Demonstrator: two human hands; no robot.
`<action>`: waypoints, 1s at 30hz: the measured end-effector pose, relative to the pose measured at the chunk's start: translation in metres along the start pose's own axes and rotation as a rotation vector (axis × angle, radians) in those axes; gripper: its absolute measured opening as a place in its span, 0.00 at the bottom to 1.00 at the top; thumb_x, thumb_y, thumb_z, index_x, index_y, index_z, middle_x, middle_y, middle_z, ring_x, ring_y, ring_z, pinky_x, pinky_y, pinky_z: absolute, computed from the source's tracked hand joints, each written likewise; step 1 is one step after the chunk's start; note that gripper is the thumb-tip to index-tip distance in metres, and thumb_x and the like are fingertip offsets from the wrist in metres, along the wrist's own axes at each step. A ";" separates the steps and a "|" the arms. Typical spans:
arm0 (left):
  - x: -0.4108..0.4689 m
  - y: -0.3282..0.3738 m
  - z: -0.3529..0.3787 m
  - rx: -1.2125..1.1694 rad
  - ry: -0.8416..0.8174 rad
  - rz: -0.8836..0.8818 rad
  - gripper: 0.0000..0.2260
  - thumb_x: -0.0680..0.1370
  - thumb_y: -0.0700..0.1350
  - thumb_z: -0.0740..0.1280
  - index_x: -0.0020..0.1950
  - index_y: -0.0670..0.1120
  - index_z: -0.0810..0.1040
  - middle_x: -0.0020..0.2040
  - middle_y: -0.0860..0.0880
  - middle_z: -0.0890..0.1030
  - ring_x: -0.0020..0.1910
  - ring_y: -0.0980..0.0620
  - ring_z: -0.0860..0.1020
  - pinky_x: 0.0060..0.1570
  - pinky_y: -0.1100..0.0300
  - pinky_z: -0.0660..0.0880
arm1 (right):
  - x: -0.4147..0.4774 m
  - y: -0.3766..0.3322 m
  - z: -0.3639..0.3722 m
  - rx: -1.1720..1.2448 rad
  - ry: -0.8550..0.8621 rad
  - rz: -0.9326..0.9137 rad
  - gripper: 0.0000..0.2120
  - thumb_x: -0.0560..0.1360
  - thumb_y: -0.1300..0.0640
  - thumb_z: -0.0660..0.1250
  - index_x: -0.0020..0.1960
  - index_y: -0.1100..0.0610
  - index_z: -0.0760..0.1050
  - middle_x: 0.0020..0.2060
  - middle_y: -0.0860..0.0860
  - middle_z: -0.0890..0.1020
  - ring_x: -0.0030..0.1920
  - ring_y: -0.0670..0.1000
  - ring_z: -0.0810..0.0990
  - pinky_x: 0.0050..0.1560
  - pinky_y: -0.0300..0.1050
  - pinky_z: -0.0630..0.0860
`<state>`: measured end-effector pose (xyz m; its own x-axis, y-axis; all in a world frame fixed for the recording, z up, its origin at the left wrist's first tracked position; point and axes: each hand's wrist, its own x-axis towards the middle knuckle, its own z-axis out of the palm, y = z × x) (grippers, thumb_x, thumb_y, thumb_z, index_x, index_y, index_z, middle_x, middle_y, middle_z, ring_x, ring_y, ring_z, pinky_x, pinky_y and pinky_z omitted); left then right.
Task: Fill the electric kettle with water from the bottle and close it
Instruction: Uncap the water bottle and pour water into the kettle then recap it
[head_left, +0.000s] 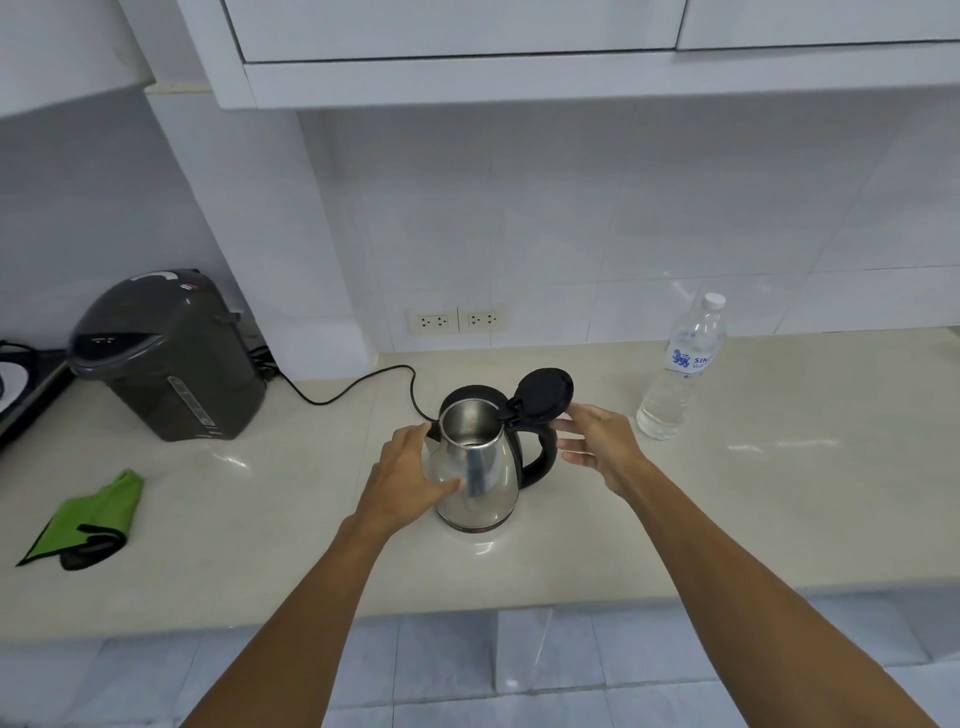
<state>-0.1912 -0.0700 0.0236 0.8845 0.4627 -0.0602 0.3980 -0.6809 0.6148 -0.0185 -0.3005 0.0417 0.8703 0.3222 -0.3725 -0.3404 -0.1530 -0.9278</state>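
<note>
A stainless steel electric kettle (485, 480) with a black handle stands on the pale counter (753, 499). Its black lid (545, 391) is flipped up and back, so the shiny inside shows. My left hand (410, 475) wraps the kettle's left side, thumb across the front of the body. My right hand (600, 441) hovers just right of the handle and lid, fingers spread, holding nothing. A clear plastic water bottle (680, 371) with a white cap stands upright to the right, partly filled, apart from both hands.
A dark grey hot water dispenser (166, 358) sits at the back left, with a black cord (358, 387) running toward the kettle. A green cloth (88, 519) lies near the front left. Wall sockets (457, 319) are behind the kettle. The counter's front edge runs below my forearms.
</note>
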 end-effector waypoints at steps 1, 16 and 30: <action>-0.002 0.005 -0.002 0.018 0.021 0.012 0.41 0.74 0.58 0.78 0.82 0.50 0.65 0.78 0.50 0.66 0.77 0.46 0.66 0.74 0.46 0.68 | -0.002 -0.001 -0.004 -0.081 0.026 -0.031 0.13 0.78 0.46 0.69 0.56 0.53 0.83 0.47 0.50 0.88 0.41 0.54 0.86 0.42 0.48 0.85; 0.017 0.168 0.032 0.052 0.016 0.319 0.39 0.75 0.66 0.73 0.80 0.51 0.66 0.75 0.52 0.69 0.75 0.47 0.67 0.71 0.49 0.70 | -0.020 -0.052 -0.136 -0.864 0.306 -0.275 0.20 0.76 0.41 0.67 0.65 0.48 0.78 0.58 0.47 0.85 0.61 0.54 0.80 0.59 0.51 0.75; 0.131 0.304 0.143 -0.017 -0.043 0.281 0.41 0.76 0.67 0.73 0.82 0.51 0.63 0.79 0.51 0.66 0.78 0.49 0.66 0.70 0.49 0.72 | 0.094 -0.125 -0.235 -0.871 0.294 -0.387 0.21 0.76 0.41 0.67 0.63 0.51 0.78 0.55 0.51 0.86 0.58 0.55 0.83 0.58 0.50 0.78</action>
<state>0.0806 -0.2978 0.0898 0.9693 0.2322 0.0813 0.1319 -0.7695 0.6249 0.1891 -0.4705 0.1285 0.9599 0.2682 0.0816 0.2623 -0.7563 -0.5993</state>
